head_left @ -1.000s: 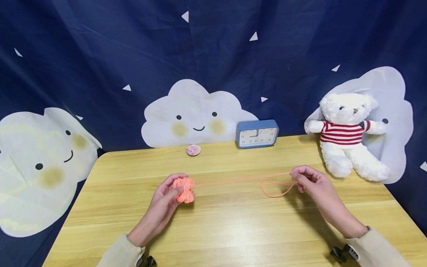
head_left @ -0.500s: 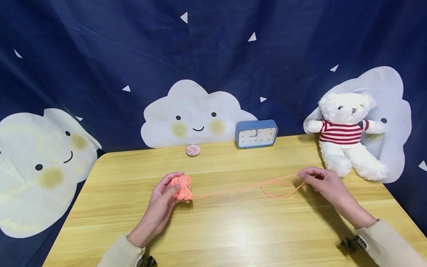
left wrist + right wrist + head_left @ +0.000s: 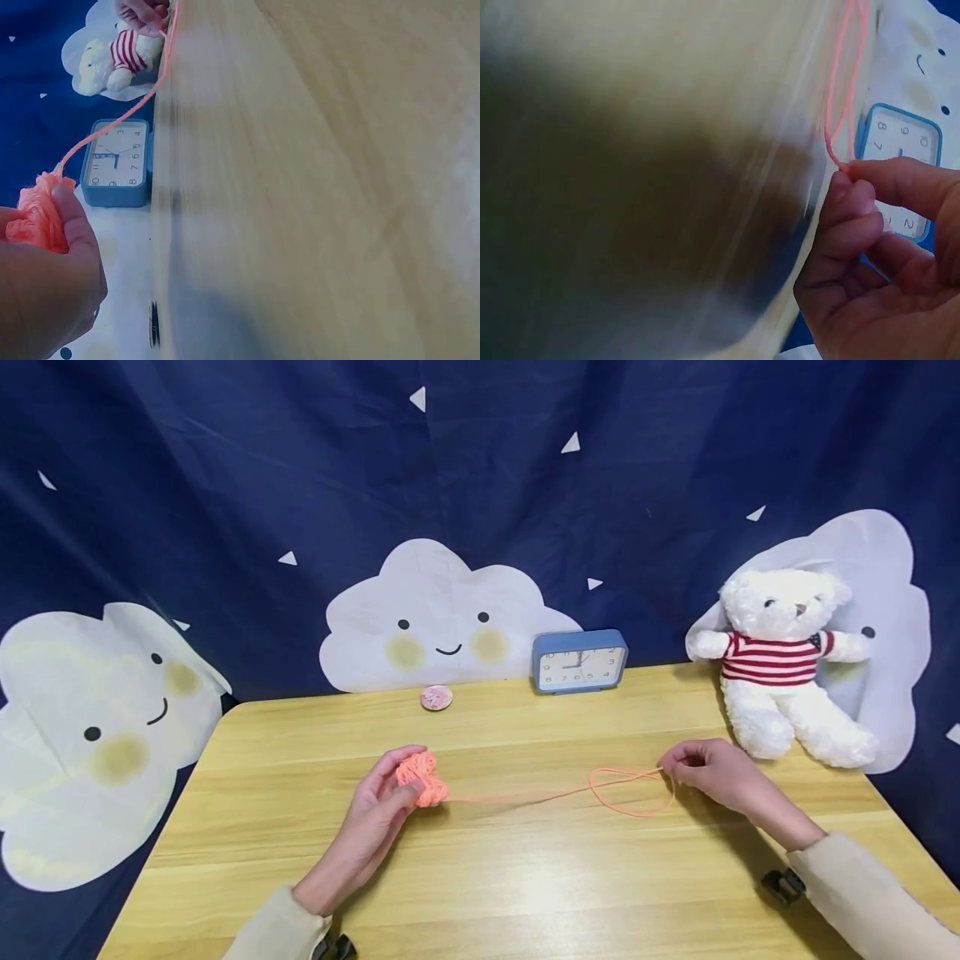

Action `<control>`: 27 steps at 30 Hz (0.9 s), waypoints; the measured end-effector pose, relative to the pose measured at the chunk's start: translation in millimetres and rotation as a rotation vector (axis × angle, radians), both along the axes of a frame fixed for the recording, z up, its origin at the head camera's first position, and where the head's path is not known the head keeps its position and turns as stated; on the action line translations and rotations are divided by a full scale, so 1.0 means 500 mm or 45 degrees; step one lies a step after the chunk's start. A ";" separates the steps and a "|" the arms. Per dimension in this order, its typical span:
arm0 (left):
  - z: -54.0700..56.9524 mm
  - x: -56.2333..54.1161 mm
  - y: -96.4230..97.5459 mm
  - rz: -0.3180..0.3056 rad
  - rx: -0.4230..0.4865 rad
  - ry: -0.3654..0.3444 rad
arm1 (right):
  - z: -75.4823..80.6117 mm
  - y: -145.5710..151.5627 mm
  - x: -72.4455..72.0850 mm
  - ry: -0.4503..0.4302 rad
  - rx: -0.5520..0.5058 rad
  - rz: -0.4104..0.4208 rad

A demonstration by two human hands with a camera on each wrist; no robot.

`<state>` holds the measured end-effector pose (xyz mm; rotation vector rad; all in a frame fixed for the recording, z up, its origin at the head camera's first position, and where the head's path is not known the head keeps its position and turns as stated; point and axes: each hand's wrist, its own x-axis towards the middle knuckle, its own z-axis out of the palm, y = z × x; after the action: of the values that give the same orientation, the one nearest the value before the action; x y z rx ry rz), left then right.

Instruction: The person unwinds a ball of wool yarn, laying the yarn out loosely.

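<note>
My left hand (image 3: 378, 810) grips a small bundle of coral-pink yarn (image 3: 422, 779) between thumb and fingers, above the left half of the table. From the bundle's right side a single strand (image 3: 517, 798) stretches across to my right hand (image 3: 712, 770), which pinches it between thumb and fingertips. A loose loop (image 3: 632, 814) of the strand hangs just left of those fingertips. In the left wrist view the yarn bundle (image 3: 41, 214) shows its wound folds, partly covered by the thumb. The right wrist view shows the pinched yarn (image 3: 843, 166) close up.
A blue clock (image 3: 579, 662) stands at the table's back edge. Left of it lies a round pink disc (image 3: 437, 697). A white teddy bear (image 3: 772, 656) in a striped shirt sits at the back right, near my right hand. Behind the wooden table (image 3: 487, 893) hangs a dark blue curtain (image 3: 225, 485).
My right hand moved right, then slightly back left and lower, still pinching the strand. The strand tilts differently and the loop hangs lower. The left hand has shifted slightly right with the bundle.
</note>
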<state>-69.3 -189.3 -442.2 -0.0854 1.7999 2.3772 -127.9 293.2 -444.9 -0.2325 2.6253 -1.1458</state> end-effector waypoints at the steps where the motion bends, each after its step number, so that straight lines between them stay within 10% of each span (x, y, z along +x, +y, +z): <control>1: 0.001 0.000 0.001 -0.001 -0.002 -0.009 | 0.000 -0.001 -0.001 0.009 0.037 0.017; 9: 0.007 -0.004 0.011 -0.019 0.004 -0.027 | 0.020 -0.028 0.001 0.100 0.066 0.036; 27: 0.014 -0.004 0.025 -0.036 0.026 -0.019 | 0.045 -0.236 0.047 -0.078 -0.744 -0.139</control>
<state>-71.1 -176.7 -434.9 -0.0746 1.7583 2.3683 -104.3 175.4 -422.7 -0.1596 2.2090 -1.9036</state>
